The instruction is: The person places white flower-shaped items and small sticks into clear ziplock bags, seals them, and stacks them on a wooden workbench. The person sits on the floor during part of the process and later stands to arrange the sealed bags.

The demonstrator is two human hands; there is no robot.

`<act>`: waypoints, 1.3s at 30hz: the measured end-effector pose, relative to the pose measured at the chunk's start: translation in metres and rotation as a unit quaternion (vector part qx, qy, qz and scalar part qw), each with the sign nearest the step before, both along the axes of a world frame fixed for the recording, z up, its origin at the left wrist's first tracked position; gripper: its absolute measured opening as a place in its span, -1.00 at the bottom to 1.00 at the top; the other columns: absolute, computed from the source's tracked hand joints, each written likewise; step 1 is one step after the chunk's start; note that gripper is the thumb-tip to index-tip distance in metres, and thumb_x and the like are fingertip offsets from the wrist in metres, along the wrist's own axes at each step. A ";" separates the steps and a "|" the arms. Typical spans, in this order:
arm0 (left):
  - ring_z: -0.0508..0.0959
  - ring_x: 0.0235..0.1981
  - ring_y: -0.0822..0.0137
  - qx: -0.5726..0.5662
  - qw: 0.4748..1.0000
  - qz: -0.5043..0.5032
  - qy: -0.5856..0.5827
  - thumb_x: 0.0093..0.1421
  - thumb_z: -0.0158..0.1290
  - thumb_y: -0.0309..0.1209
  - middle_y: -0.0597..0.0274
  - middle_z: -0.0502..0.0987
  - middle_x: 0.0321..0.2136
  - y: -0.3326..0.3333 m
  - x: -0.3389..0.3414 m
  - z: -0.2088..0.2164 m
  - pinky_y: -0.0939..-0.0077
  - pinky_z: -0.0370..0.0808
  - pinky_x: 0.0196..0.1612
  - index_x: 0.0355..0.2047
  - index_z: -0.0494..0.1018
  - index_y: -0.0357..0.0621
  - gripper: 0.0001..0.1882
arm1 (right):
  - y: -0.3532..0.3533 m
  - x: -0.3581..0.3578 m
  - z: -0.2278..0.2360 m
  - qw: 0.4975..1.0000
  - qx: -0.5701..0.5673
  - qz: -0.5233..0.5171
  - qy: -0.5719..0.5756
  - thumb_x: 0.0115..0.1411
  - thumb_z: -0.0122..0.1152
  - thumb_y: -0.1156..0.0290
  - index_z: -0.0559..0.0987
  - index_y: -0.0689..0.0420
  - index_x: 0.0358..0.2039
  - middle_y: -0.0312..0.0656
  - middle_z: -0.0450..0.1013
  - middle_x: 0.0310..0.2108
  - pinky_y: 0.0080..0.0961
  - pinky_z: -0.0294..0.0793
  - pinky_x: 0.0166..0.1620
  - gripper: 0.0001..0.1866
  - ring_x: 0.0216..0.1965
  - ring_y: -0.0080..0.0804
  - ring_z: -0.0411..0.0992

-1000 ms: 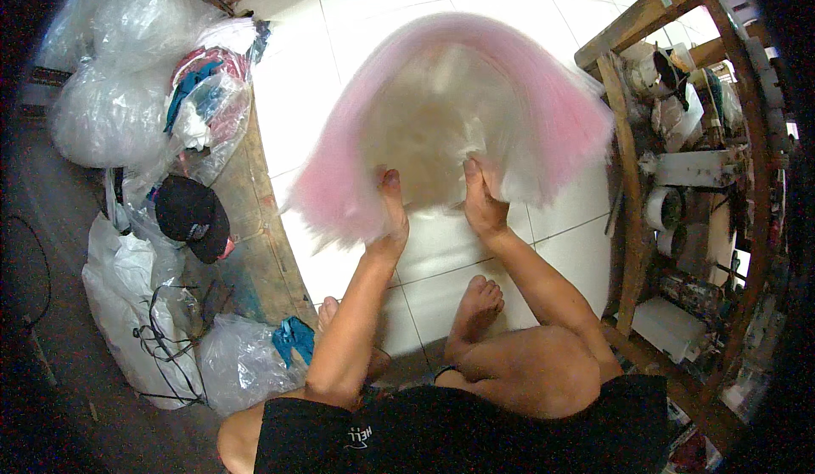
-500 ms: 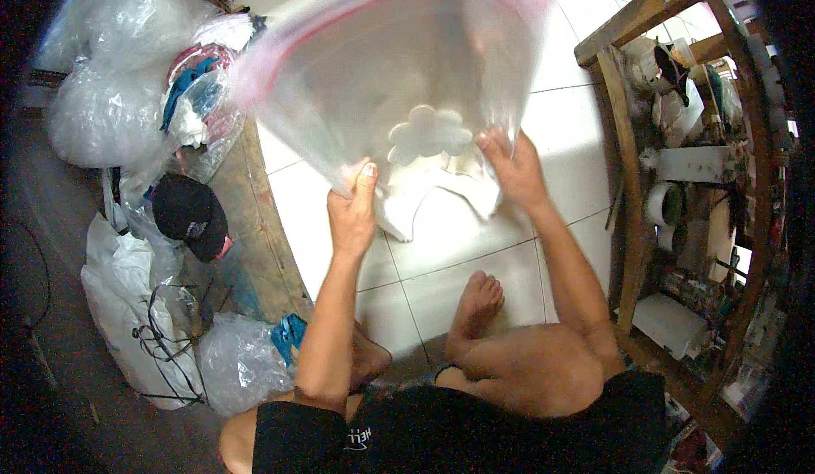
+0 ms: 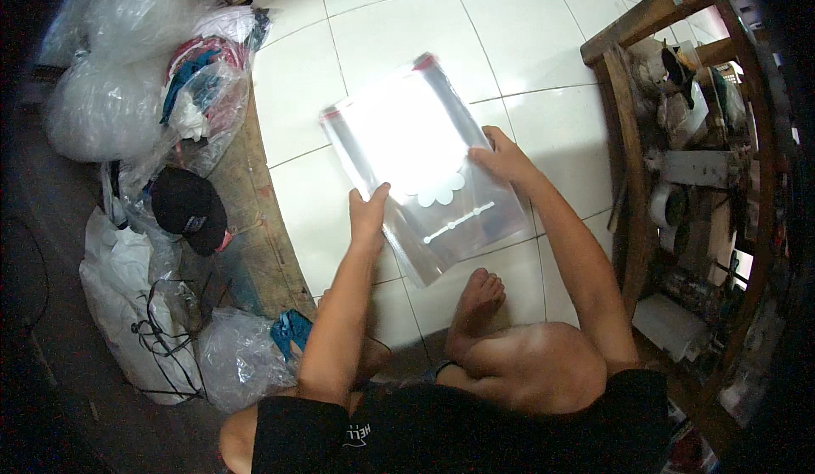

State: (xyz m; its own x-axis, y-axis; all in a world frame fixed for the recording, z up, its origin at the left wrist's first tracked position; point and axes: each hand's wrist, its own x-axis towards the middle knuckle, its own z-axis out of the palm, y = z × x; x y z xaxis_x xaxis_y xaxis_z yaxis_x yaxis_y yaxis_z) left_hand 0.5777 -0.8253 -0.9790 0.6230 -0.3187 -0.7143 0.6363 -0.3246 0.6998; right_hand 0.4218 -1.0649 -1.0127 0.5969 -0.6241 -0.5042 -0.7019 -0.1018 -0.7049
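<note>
What looks like a stack of clear plastic bags [image 3: 458, 236] lies flat over the white tiled floor, tilted a little. A strong glare whitens its upper middle. Printed on it are a white scalloped shape and a thin white dotted line, and red shows at its far corners. My left hand [image 3: 370, 212] grips the left edge, thumb on top. On the opposite edge, my right hand [image 3: 506, 161] holds on with its thumb over the plastic. The fingers under the stack are hidden.
Puffed clear plastic bags [image 3: 110, 113] and a black cap [image 3: 188, 211] lie along the left side beside a worn wooden board [image 3: 263, 245]. A white sack [image 3: 127, 304] with black cord sits nearer. At right stands a wooden rack [image 3: 624, 168] crowded with items. My bare foot [image 3: 480, 300] rests near the stack.
The stack was raised and curved upward, blurred by motion, its red edge far up. Now it is flat and lower, closer to me. Both hands still hold its sides.
</note>
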 end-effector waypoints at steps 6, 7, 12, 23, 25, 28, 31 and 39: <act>0.42 -0.05 -0.07 0.089 0.966 -0.071 -0.232 0.18 -0.08 -0.38 -0.24 0.37 -0.11 -0.003 -0.005 -0.025 0.16 0.31 0.09 0.12 0.14 -0.44 -0.45 | 0.015 -0.002 0.009 0.998 -0.052 0.004 -0.037 0.19 0.13 0.23 0.18 0.25 0.26 0.21 0.32 0.12 -0.29 0.30 0.17 -0.31 0.12 0.00 0.36; 0.41 -0.04 -0.09 0.103 0.967 -0.054 -0.225 0.19 -0.11 -0.37 -0.25 0.36 -0.11 -0.004 -0.005 -0.031 0.15 0.29 0.10 0.12 0.16 -0.43 -0.47 | 0.016 0.001 0.012 0.998 -0.044 0.010 -0.042 0.20 0.11 0.24 0.19 0.25 0.26 0.21 0.33 0.11 -0.28 0.30 0.16 -0.33 0.12 0.01 0.36; 0.39 -0.03 -0.12 0.188 0.936 -0.068 -0.291 0.24 -0.22 -0.34 -0.27 0.37 -0.09 -0.010 -0.013 -0.029 0.12 0.25 0.13 0.15 0.21 -0.38 -0.49 | 0.012 0.003 0.021 0.999 -0.026 0.030 -0.031 0.26 0.01 0.31 0.21 0.16 0.27 0.17 0.34 0.12 -0.32 0.31 0.15 -0.42 0.13 -0.05 0.35; 0.51 -0.24 0.22 0.156 0.947 0.031 -0.278 0.28 -0.17 -0.39 0.04 0.54 -0.26 -0.003 -0.013 -0.015 0.40 0.41 -0.08 0.10 0.31 -0.32 -0.58 | 0.002 -0.007 -0.008 0.997 -0.021 -0.008 -0.080 0.23 0.07 0.26 0.28 0.15 0.23 0.17 0.40 0.04 -0.27 0.35 0.12 -0.43 0.08 -0.02 0.40; 0.52 -0.22 0.18 0.151 0.950 0.033 -0.270 0.28 -0.17 -0.40 0.00 0.54 -0.25 -0.004 -0.012 -0.020 0.37 0.42 -0.07 0.10 0.31 -0.34 -0.59 | 0.005 -0.002 -0.002 0.997 -0.006 0.001 -0.080 0.23 0.07 0.26 0.29 0.15 0.22 0.16 0.41 0.04 -0.28 0.35 0.12 -0.44 0.08 -0.03 0.40; 0.52 -0.17 0.09 0.187 0.926 0.019 -0.326 0.29 -0.18 -0.42 -0.08 0.52 -0.20 -0.007 -0.016 -0.030 0.31 0.41 -0.04 0.10 0.31 -0.36 -0.59 | 0.006 -0.001 0.004 0.997 -0.026 0.012 -0.065 0.23 0.07 0.27 0.30 0.13 0.21 0.16 0.41 0.04 -0.28 0.36 0.11 -0.46 0.06 -0.03 0.42; 0.48 -0.07 -0.02 0.221 0.889 -0.035 -0.400 0.29 -0.20 -0.42 -0.15 0.47 -0.09 -0.007 -0.017 -0.037 0.24 0.38 0.02 0.10 0.31 -0.37 -0.59 | 0.007 -0.002 0.007 0.996 -0.038 0.022 -0.078 0.23 0.06 0.28 0.29 0.12 0.21 0.16 0.42 0.02 -0.27 0.38 0.09 -0.46 0.05 -0.03 0.43; 0.39 -0.01 -0.13 0.221 0.888 -0.071 -0.397 0.31 -0.22 -0.41 -0.24 0.38 -0.05 -0.010 -0.016 -0.036 0.18 0.31 0.09 0.15 0.21 -0.44 -0.54 | 0.009 -0.005 0.003 0.996 -0.024 0.006 -0.082 0.24 0.04 0.28 0.27 0.18 0.21 0.19 0.43 0.00 -0.27 0.38 0.08 -0.45 0.04 -0.02 0.43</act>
